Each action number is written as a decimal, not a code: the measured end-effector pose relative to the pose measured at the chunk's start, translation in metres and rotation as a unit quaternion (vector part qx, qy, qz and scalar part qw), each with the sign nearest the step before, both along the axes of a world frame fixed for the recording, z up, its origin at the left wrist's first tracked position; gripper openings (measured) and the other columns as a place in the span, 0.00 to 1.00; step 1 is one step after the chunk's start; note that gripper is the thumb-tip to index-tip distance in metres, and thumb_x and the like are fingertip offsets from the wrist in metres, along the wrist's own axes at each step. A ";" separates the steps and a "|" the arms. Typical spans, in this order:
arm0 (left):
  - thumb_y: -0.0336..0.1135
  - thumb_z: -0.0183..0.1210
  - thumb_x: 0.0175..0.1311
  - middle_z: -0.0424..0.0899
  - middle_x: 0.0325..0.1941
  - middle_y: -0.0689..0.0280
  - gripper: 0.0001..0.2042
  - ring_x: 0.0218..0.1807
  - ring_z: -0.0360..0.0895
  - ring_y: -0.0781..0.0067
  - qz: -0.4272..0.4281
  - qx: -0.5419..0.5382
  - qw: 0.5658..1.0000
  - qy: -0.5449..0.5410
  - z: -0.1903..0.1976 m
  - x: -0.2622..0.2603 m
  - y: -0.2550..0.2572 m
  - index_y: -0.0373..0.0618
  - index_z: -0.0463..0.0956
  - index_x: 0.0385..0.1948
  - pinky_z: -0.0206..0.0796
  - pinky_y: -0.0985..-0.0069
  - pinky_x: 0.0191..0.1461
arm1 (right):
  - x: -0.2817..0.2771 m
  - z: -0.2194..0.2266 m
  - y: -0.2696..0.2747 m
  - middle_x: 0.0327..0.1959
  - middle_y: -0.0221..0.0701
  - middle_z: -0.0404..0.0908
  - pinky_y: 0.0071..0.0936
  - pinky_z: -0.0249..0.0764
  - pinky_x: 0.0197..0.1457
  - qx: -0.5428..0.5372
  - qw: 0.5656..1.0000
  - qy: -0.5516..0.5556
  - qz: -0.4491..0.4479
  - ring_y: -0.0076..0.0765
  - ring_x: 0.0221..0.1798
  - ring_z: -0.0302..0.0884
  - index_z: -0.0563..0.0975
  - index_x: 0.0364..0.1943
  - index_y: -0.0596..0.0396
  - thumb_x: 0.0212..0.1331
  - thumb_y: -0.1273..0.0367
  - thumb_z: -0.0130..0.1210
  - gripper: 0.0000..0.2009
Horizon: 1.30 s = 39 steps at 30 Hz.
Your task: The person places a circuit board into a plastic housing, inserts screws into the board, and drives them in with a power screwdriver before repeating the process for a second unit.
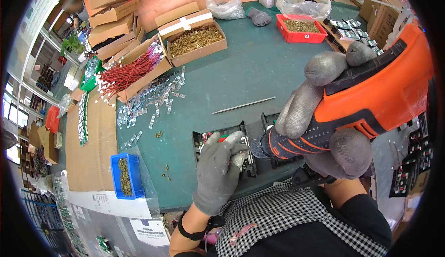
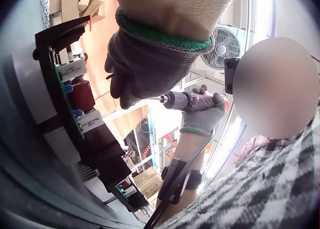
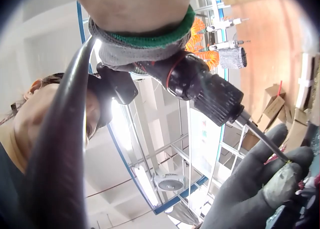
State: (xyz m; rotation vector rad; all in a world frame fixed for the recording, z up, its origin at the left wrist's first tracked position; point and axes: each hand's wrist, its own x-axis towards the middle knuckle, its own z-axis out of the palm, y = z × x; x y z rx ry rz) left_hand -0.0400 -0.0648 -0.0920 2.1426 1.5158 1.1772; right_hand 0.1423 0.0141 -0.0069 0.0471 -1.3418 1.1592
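Observation:
My right hand (image 1: pixel 300 111), in a grey glove, grips an orange and black power drill (image 1: pixel 375 92), whose chuck points left. From the chuck a long metal bit (image 3: pixel 261 139) reaches to the fingertips of my gloved left hand (image 1: pixel 217 171). Thumb and fingers there pinch a small brass-coloured screw (image 3: pixel 288 161) at the bit's tip, mostly hidden by the glove. Under the left hand lies a black housing (image 1: pixel 197 138) holding a circuit board with white and dark red components (image 2: pixel 81 96). A second black housing (image 1: pixel 268 118) sits beside it, partly behind the drill.
A metal rod (image 1: pixel 243 105) lies beyond the housings. A blue bin (image 1: pixel 135 173) of brass pieces stands left. Farther back are a carton (image 1: pixel 221 41) of brass parts, red wires (image 1: pixel 134 73), scattered metal clips (image 1: pixel 157 97) and a red tray (image 1: pixel 296 36).

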 end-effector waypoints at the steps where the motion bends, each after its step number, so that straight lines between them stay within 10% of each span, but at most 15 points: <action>1: 0.23 0.63 0.50 0.85 0.32 0.62 0.23 0.40 0.79 0.55 0.004 -0.002 1.000 -0.001 -0.001 -0.001 0.000 0.42 0.73 0.53 0.59 0.54 0.69 | -0.001 0.001 0.000 0.53 0.44 0.73 0.28 0.81 0.36 0.000 1.000 -0.003 -0.004 0.31 0.35 0.82 0.58 0.63 0.57 0.48 0.80 0.56 0.34; 11: 0.35 0.66 0.52 0.84 0.40 0.66 0.20 0.50 0.76 0.58 0.045 -0.017 0.993 0.109 0.010 -0.022 -0.011 0.48 0.77 0.49 0.52 0.46 0.70 | -0.017 -0.005 0.001 0.50 0.43 0.75 0.27 0.81 0.36 0.071 0.939 -0.258 -0.216 0.29 0.34 0.82 0.60 0.61 0.55 0.46 0.85 0.55 0.33; 26: 0.39 0.67 0.51 0.84 0.34 0.70 0.14 0.49 0.76 0.66 0.051 -0.101 0.976 0.183 -0.010 -0.039 -0.035 0.56 0.84 0.41 0.45 0.47 0.73 | -0.041 -0.047 0.018 0.47 0.36 0.78 0.31 0.77 0.53 -0.038 0.960 -0.217 -0.171 0.32 0.49 0.78 0.64 0.58 0.57 0.46 0.83 0.60 0.31; 30: 0.39 0.68 0.50 0.83 0.33 0.70 0.14 0.48 0.76 0.68 0.045 -0.104 0.976 0.185 -0.010 -0.040 -0.034 0.56 0.84 0.41 0.45 0.47 0.73 | -0.059 -0.042 0.013 0.36 0.28 0.78 0.26 0.75 0.43 -0.081 0.953 -0.178 -0.233 0.22 0.36 0.77 0.67 0.51 0.59 0.41 0.73 0.65 0.28; 39: 0.41 0.67 0.51 0.82 0.38 0.65 0.15 0.49 0.77 0.62 0.018 -0.121 0.986 0.113 0.003 -0.056 -0.028 0.52 0.81 0.41 0.47 0.49 0.73 | -0.048 -0.035 0.011 0.52 0.39 0.76 0.29 0.79 0.46 -0.061 0.958 -0.221 -0.172 0.32 0.50 0.78 0.64 0.58 0.57 0.47 0.84 0.58 0.30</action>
